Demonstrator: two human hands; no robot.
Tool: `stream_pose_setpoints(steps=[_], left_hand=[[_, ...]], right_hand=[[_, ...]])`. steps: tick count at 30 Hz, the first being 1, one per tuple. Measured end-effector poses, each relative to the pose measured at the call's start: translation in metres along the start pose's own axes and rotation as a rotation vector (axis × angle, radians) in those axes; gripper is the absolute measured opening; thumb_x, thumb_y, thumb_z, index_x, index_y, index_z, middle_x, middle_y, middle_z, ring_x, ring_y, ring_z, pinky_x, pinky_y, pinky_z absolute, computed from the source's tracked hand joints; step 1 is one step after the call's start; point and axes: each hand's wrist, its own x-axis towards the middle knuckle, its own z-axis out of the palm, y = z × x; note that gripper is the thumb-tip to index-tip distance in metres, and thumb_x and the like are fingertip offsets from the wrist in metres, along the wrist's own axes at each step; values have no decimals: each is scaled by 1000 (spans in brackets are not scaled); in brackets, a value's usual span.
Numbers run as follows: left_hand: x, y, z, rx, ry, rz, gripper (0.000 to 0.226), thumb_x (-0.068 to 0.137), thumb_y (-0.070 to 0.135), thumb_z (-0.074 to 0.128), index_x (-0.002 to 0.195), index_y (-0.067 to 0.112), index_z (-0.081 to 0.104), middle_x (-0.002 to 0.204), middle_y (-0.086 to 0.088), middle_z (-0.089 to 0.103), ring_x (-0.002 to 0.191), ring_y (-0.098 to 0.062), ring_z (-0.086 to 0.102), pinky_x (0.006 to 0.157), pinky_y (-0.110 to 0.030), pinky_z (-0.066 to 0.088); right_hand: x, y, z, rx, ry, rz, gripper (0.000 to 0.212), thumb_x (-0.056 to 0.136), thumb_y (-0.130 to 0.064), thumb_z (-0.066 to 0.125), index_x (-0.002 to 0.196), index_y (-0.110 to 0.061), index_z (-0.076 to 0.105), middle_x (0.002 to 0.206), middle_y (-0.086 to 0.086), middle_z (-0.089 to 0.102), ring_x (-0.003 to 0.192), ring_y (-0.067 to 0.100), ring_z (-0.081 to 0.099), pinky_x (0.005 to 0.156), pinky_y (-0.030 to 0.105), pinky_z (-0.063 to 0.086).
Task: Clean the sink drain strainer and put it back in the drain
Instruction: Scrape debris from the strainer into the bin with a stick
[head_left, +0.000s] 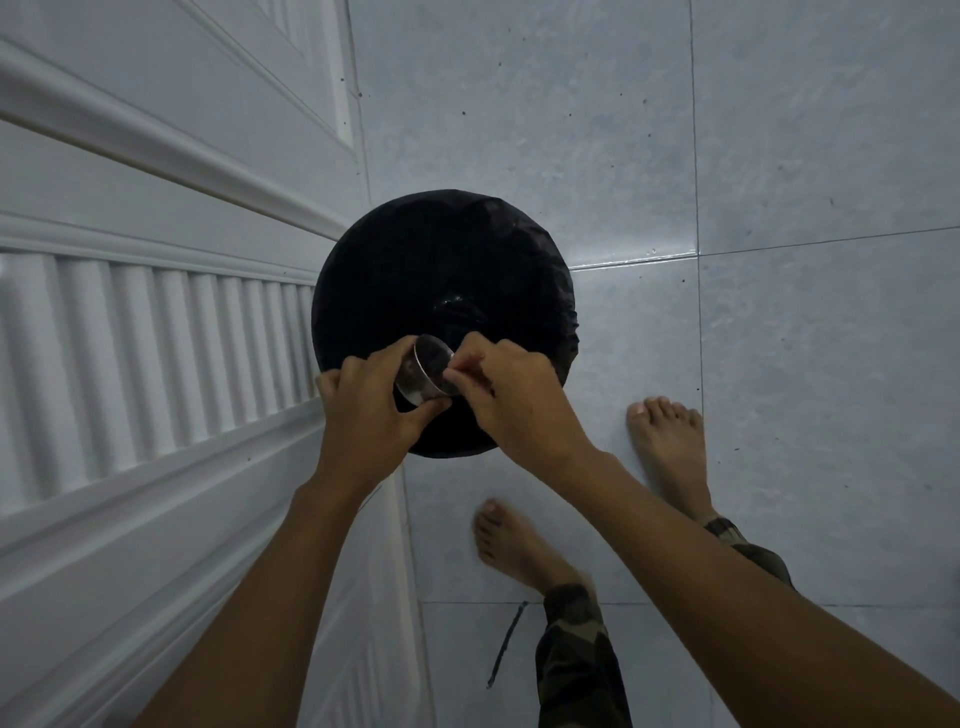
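Only the head view here, looking straight down. The left hand (371, 402) is wrapped around the metal drain strainer (423, 371), thumb underneath and fingers over the top, holding it tipped on its side right above the black-lined trash bin (395, 270). The right hand (511, 387) has its fingertips pinched at the strainer's rim, looks like it's picking gunk out of the basket, though I can't tell whether anything is actually caught between the fingers. The bin stands on the grey tile floor (779, 156), right beside the white door (156, 260), with bare feet just behind it.

So my read is this is the emptying step, well away from the sink.

Tips if you're doing this part:
- Keep the open mouth of the strainer facing down into the bag, not sideways, so bits fall in and not on the tiles.
- Stay over the middle of the bin; right now the strainer hangs near the closer edge, so stuff could miss.
- Pick along the rim and holes, then tap it lightly.
- It's probably wet and slippery, so keep that left grip firm.
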Motion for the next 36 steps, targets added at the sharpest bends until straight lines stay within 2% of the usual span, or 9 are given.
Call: stream_pose_setpoints(steps=[6,8,11,15,18,20,25,31,36], left_hand=[[3,-2,-4,-15,-90,-105,69,85,62,72,142,28,55,118,6,66,115,-24,53,102,-35,22],[6,-2,-6,-10,-113,-111,62,86,64,69,136,30,57,116,7,67,115,-24,54,102,-35,21],[7,-2,-7,-15,-129,-73,52,87,67,68,126,34,60,110,10,68,112,-23,56,98,-34,21],[10,-7,-10,4,-143,-95,50,85,69,68,122,36,63,108,9,70,113,-25,58,96,-34,20],[14,-13,-12,31,-183,-86,41,85,72,65,113,42,61,101,11,69,109,-23,60,95,-35,21],[13,-14,-13,23,-185,-76,48,84,73,65,119,41,61,106,9,70,112,-23,59,97,-36,22],[8,-13,-18,-18,-109,-91,67,81,61,76,137,31,55,120,4,68,117,-24,57,99,-34,20],[-10,6,-32,-308,66,-203,71,65,45,88,124,36,48,112,13,65,111,-14,60,112,-44,36],[-38,41,-45,-376,199,-184,84,72,45,91,144,34,50,135,15,61,128,-8,54,115,-49,39]], right_hand=[[10,7,-9,-32,140,22,10,100,-22,66,100,-13,68,85,2,71,77,14,64,70,27,56],[7,1,-3,10,87,-15,9,99,-23,68,100,-15,68,86,0,71,77,11,65,70,25,56],[8,3,2,-45,-7,28,10,101,-23,65,102,-13,67,88,6,70,79,17,65,72,34,58],[16,7,-5,-14,172,64,10,100,-22,66,100,-12,67,84,3,70,76,15,65,71,31,58],[11,-2,6,-4,-1,-1,9,98,-23,68,100,-14,67,87,2,71,78,14,67,73,33,59],[9,0,9,-53,-18,60,10,100,-22,65,101,-12,66,87,6,70,80,19,66,75,38,58],[13,6,-6,-184,146,129,11,103,-25,60,100,-16,62,81,3,67,74,17,62,69,36,59],[1,-19,-31,-239,175,132,12,102,-34,62,101,-22,62,84,-2,70,77,17,65,71,39,61],[-15,-58,-53,-231,231,93,11,101,-33,64,100,-22,62,82,-2,69,73,16,65,66,37,61]])
